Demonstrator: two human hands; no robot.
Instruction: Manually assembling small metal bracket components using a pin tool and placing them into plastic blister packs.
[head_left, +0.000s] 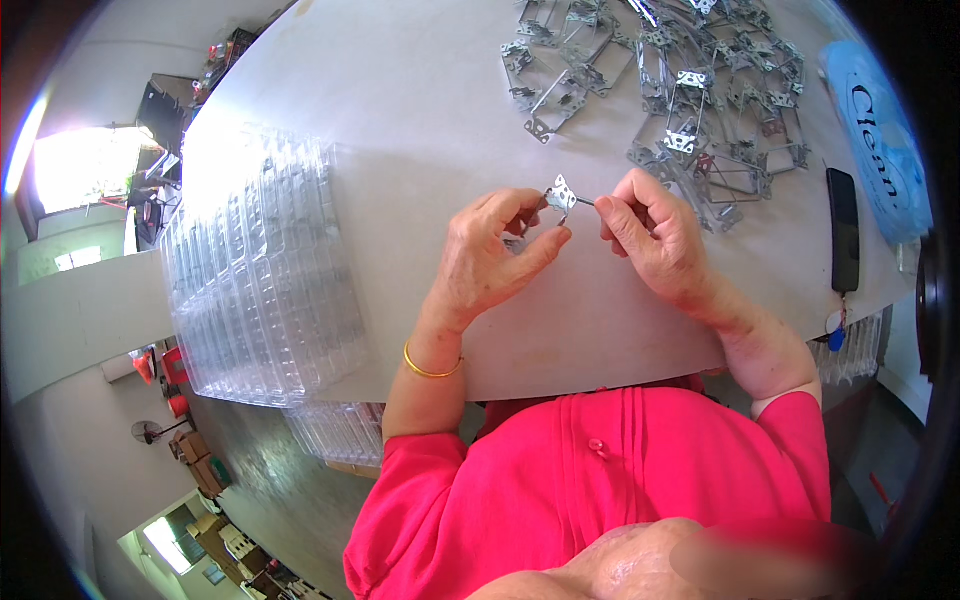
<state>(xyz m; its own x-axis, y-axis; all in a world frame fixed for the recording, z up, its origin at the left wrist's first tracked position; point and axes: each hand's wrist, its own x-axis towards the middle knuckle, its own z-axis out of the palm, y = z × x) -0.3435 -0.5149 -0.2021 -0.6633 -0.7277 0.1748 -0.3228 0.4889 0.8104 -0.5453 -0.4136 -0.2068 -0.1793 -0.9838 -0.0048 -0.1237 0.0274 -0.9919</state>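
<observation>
Between my two hands, above the near middle of the table, is a small silvery metal bracket [561, 194] with holes in its plate. My left hand [483, 252] is closed on the bracket's left side, thumb and fingers gripping its edge. A thin dark rod [585, 201] sticks out from the bracket to the right. Its outer end is pinched between the thumb and fingers of my right hand [660, 238]. Whether the rod is fixed to the bracket cannot be made out. Beyond my hands lies a heap of similar metal frames [690, 82], made of plates joined by rods.
Clear plastic trays [265, 285] lie stacked on the left of the pale table [430, 110]. On the right are a black phone [843, 230], a blue plastic package [872, 135] and a small blue key tag [836, 338] by the edge. More clear trays [335, 432] stand below the table's left front edge.
</observation>
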